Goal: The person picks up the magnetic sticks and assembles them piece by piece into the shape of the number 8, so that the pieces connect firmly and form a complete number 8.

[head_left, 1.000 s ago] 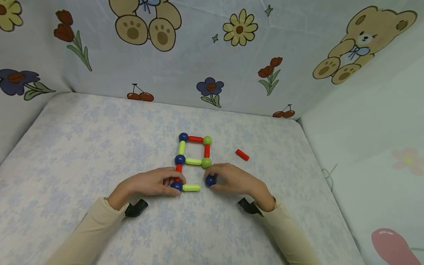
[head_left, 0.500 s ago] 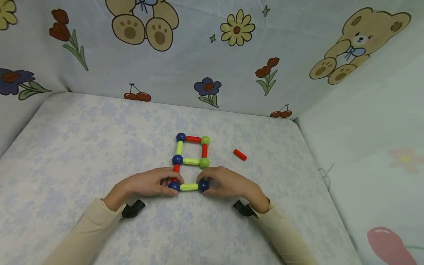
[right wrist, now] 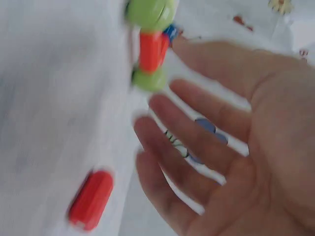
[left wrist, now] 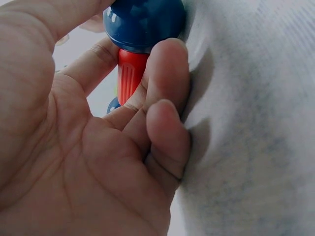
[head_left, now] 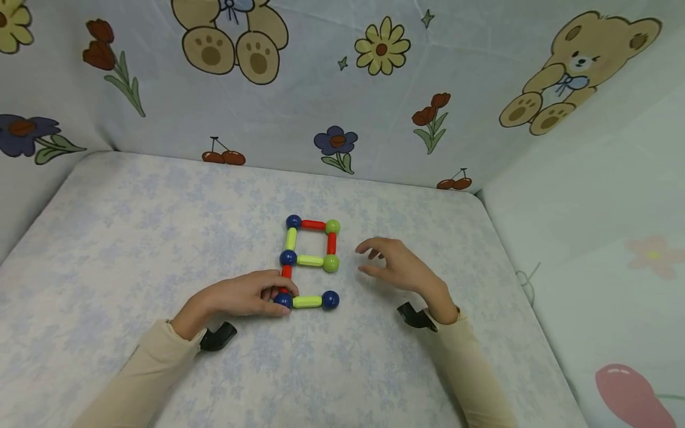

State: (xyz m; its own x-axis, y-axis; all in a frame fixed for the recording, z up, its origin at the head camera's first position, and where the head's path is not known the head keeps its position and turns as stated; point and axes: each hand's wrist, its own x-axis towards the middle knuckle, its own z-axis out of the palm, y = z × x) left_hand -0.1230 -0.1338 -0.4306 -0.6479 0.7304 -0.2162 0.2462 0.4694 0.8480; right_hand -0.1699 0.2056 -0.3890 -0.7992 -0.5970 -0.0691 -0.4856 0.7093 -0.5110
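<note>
A flat figure of magnetic balls and rods lies on the table: a closed square on top, with a red rod (head_left: 287,272) running down from its blue corner ball (head_left: 288,257) to a lower-left blue ball (left wrist: 145,24). From that ball a yellow-green rod (head_left: 307,302) reaches to another blue ball (head_left: 330,299). My left hand (head_left: 248,293) holds the lower-left blue ball between thumb and fingers. To the right of the figure, my right hand (head_left: 398,266) hovers with fingers spread and nothing in them. A loose red rod (right wrist: 92,200) lies below it, hidden in the head view.
Two green balls (head_left: 331,263) form the right side of the square. The patterned cloth wall (head_left: 289,119) rises behind the table (head_left: 160,208), and a pale wall (head_left: 588,238) stands on the right. Each wrist wears a black camera mount (head_left: 219,337).
My right hand set the blue ball against the end of the yellow-green rod, let go, and moved up and right over the loose red rod. My left hand stays in place.
</note>
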